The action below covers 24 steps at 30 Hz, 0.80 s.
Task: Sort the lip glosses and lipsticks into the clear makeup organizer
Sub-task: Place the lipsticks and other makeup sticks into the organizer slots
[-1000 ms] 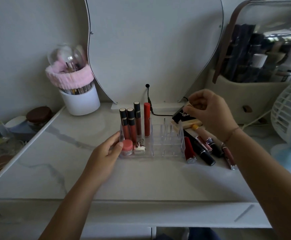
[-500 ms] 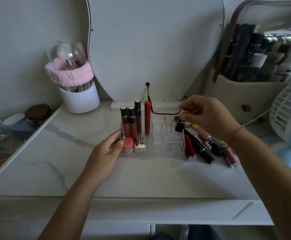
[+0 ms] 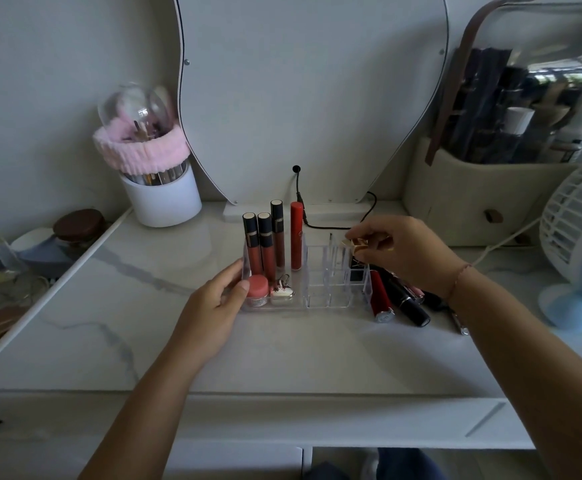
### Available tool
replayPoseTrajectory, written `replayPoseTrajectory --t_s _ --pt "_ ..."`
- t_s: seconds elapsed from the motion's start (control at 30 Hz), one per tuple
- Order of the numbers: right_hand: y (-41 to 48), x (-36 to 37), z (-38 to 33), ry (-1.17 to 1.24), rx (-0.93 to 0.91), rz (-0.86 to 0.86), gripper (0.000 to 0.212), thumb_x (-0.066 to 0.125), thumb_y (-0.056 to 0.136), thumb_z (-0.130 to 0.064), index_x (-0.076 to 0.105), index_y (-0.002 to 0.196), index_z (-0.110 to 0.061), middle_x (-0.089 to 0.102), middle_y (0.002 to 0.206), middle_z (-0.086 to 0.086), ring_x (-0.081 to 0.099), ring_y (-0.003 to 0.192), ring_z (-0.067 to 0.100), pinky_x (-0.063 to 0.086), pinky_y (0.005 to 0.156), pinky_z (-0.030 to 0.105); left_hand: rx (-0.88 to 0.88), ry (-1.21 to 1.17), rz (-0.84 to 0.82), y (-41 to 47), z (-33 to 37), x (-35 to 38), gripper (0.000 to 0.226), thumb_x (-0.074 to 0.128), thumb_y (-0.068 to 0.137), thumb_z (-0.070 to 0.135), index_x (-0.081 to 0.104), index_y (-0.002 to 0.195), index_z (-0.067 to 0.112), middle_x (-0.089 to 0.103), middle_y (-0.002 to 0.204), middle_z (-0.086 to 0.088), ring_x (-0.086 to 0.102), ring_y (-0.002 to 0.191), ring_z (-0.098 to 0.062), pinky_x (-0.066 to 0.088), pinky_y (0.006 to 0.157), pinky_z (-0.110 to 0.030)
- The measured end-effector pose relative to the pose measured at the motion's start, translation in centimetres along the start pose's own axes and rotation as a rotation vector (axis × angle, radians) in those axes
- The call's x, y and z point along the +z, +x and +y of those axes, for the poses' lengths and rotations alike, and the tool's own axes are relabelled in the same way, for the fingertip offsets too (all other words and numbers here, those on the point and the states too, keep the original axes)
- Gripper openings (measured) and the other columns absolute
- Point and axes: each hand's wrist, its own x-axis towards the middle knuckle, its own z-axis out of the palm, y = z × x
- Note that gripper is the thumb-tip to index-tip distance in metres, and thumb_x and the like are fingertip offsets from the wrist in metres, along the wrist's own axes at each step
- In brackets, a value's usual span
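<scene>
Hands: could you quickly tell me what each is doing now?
Left hand: open, bracing the clear organizer.
Right hand: pinching a gold-capped lipstick.

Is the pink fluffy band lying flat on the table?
No, the pink band is wrapped around the top of the white brush cup at the back left, not lying on the table.

Four upright glosses (image 3: 277,242), two hands (image 3: 213,313).

A white cup (image 3: 163,199) wrapped in a pink band (image 3: 142,150) stands far beyond the left hand. A fan (image 3: 580,244) stands right of the right hand. A mirror (image 3: 312,95) rises behind both.
</scene>
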Motion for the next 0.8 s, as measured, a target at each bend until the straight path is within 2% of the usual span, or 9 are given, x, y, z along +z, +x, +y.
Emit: replayPoseTrajectory --t_s 0.13,0.27,0.37,0.4,0.47,0.57,0.63,0.7,0.8 --pt "-1.3 -0.5 -0.2 -0.009 0.055 0.019 0.032 0.070 0.076 -0.023 0.063 0.107 -0.022 0.063 0.096 -0.008 0.060 0.082 0.006 0.053 0.080 0.021 -0.011 -0.020 0.007 0.1 -0.5 0.1 0.041 0.049 0.096 0.021 0.049 0.127 0.048 0.055 0.105 0.047 0.048 0.102 0.027 0.032 0.078 0.005" --pt "-5.4 0.2 -0.6 -0.124 0.167 0.050 0.038 0.065 0.067 -0.047 0.052 0.098 -0.030 0.054 0.092 -0.014 0.056 0.083 0.008 0.051 0.078 0.025 -0.012 0.005 0.004 0.1 -0.6 0.1 0.043 0.049 0.096 0.021 0.046 0.118 0.058 0.053 0.097 0.054 0.048 0.098 0.029 0.033 0.076 0.005" --pt "-8.5 2.5 -1.1 -0.262 0.251 0.109 0.056 0.061 0.064 -0.061 0.049 0.110 -0.031 0.057 0.115 -0.009 0.054 0.108 0.018 0.040 0.099 0.040 -0.010 0.005 0.015 0.3 -1.0 0.1 0.041 0.050 0.096 0.021 0.050 0.126 0.048 0.054 0.103 0.050 0.049 0.097 0.029 0.034 0.079 0.000" --pt "-9.1 3.3 -1.2 -0.301 0.285 0.143 0.057 0.062 0.066 -0.062 0.049 0.111 -0.030 0.057 0.121 -0.007 0.052 0.113 0.020 0.035 0.104 0.043 -0.013 0.000 0.013 0.3 -1.1 0.1 0.040 0.050 0.096 0.021 0.050 0.129 0.044 0.054 0.107 0.046 0.049 0.098 0.028 0.035 0.081 -0.004" --pt "-9.6 4.7 -1.2 -0.363 0.336 0.211 0.051 0.065 0.068 -0.059 0.052 0.105 -0.028 0.060 0.115 -0.005 0.052 0.111 0.022 0.031 0.105 0.044 -0.017 -0.008 0.003 0.3 -1.1 0.2 0.040 0.049 0.096 0.021 0.050 0.131 0.043 0.056 0.112 0.040 0.050 0.101 0.026 0.035 0.082 -0.006" --pt "-9.5 5.6 -1.2 -0.390 0.367 0.301 0.040 0.065 0.072 -0.052 0.055 0.098 -0.024 0.066 0.101 -0.003 0.054 0.103 0.024 0.031 0.104 0.045 -0.015 -0.006 -0.002 0.2 -1.0 0.2 0.041 0.049 0.096 0.021 0.049 0.127 0.049 0.058 0.109 0.042 0.050 0.100 0.027 0.034 0.078 0.004" --pt "-9.2 5.7 -1.3 -0.405 0.387 0.308 0.033 0.062 0.075 -0.048 0.056 0.097 -0.024 0.068 0.099 -0.002 0.055 0.101 0.025 0.032 0.103 0.045 -0.041 0.002 0.011 0.3 -1.1 0.2 0.040 0.051 0.096 0.023 0.049 0.134 0.036 0.058 0.119 0.031 0.048 0.095 0.030 0.032 0.076 0.007" --pt "-9.0 5.8 -1.4 -0.422 0.393 0.310 0.029 0.061 0.077 -0.045 0.057 0.097 -0.024 0.069 0.099 -0.001 0.055 0.101 0.026 0.033 0.102 0.046 -0.057 0.011 0.012 0.4 -1.3 0.2 0.042 0.051 0.095 0.025 0.048 0.137 0.028 0.055 0.126 0.021 0.048 0.094 0.031 0.032 0.078 0.006" --pt "-8.9 5.6 -1.4 -0.375 0.366 0.370 0.027 0.064 0.078 -0.037 0.061 0.099 -0.020 0.070 0.099 0.003 0.058 0.097 0.027 0.038 0.098 0.046 -0.050 0.015 0.000 0.4 -1.3 0.2 0.042 0.051 0.096 0.025 0.047 0.137 0.029 0.056 0.127 0.022 0.049 0.099 0.026 0.033 0.082 0.001"
